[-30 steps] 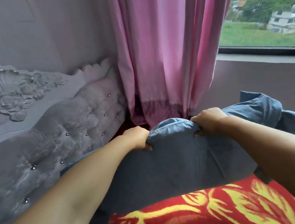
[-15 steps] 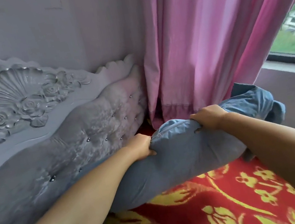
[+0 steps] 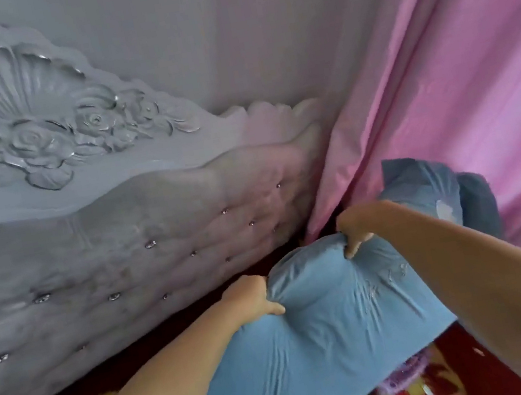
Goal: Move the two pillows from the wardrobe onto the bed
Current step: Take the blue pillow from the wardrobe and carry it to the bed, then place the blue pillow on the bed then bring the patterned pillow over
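A blue pillow [image 3: 328,331] is gripped along its far edge by both hands. The left hand [image 3: 252,298] is clenched on a bunched fold of the cover at the pillow's left far corner, the fingers curled over the top and the thumb pressed in below. The right hand [image 3: 356,227] is clamped on the same edge further right, with fingertips dug into the fabric so that creases fan out from the pinch. The pillow is seen over the bed [image 3: 470,369], at its head end near the right edge; whether its underside rests fully on the cover cannot be told. The bed cover is dark red with a yellow floral pattern.

Behind the right forearm, more blue fabric [image 3: 424,186] is gathered into a tight, wrinkled knot against the curtain [image 3: 437,61]; whether it belongs to the same pillow or to a second one cannot be told.

A narrow strip of dark red cover is left open between the pillow's far edge and the headboard [image 3: 89,262]. To the right, the pink curtain hangs close, touching the headboard's end and the bunched blue fabric.

The headboard's lower part is padded, grey and velvety, tufted with small shiny studs. Its upper part is hard and pale, carved with a shell fan and roses. The pillow cover is soft, matte and creased.
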Available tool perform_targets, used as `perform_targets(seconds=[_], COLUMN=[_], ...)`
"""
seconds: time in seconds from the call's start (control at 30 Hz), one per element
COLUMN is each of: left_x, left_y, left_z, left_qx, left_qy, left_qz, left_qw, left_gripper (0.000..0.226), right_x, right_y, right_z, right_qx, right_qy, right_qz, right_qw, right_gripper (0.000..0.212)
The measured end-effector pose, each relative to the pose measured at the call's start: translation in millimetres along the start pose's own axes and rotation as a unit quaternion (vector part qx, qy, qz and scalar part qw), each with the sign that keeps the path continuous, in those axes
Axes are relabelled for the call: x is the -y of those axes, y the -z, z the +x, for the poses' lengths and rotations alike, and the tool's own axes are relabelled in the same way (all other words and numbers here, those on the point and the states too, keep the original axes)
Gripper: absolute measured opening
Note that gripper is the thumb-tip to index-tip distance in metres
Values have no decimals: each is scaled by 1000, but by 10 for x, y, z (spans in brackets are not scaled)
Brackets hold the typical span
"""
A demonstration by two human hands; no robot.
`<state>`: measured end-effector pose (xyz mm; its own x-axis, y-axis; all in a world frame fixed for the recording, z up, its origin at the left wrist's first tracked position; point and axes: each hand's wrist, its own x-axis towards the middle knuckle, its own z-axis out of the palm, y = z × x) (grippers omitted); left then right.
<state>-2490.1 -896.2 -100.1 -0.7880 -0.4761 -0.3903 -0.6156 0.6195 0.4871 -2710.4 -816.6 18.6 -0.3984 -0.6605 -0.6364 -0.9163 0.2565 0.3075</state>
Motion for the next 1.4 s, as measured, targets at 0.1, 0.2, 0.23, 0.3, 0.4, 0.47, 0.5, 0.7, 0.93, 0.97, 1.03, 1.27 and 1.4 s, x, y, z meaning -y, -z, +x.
perform_targets(seconds=[0.1,0.2,0.23,0.3,0.4,0.47,0.5,0.7,0.93,0.97,1.03,1.27,1.4], left_x=[153,202,250,486,1094,1403,1473,1446,1381,1392,1386,1612,1873], left_y=[-343,-649,-759,-1008,-1533,-1906,-2027,-2060,-2260,-2315,-2380,-2221,-2080], left_z=[547,1118,1249,1394,1345,1152,1069,1047,1161,1204,1266,787,577], left_qx=[-37,-176,-216,-243,-123,-85,-96,-161,-248,-270,-287,-441,-401], left_qy=[42,44,52,74,123,141,143,137,69,62,62,314,420], left_qz=[47,159,179,184,190,181,180,159,195,196,180,-77,-359], left_qw=[997,970,958,949,966,970,968,964,946,941,939,837,730], left_gripper=[60,57,58,64,63,64,69,84,74,61,44,67,92], right_x=[-89,-229,-218,-77,462,786,865,614,84,108,160,168,253], right_y=[-555,-1060,-1227,-1592,-2297,-2720,-2841,-2919,-2986,-3027,-3110,-3083,-2953], right_z=[825,1496,1683,1999,2287,2359,2393,2306,2566,2620,2680,2656,2599], right_qx=[-9,-137,-182,-227,-118,-82,-88,-205,-211,-213,-224,-199,-235], right_qy=[4,-32,-41,-39,-8,-8,-15,-44,-157,-151,-152,-148,-156], right_qz=[-12,-32,-11,101,193,206,209,252,238,228,221,223,267], right_qw=[1000,990,982,968,974,975,974,945,935,938,937,943,922], right_gripper=[49,51,53,59,56,54,54,68,88,83,74,69,72])
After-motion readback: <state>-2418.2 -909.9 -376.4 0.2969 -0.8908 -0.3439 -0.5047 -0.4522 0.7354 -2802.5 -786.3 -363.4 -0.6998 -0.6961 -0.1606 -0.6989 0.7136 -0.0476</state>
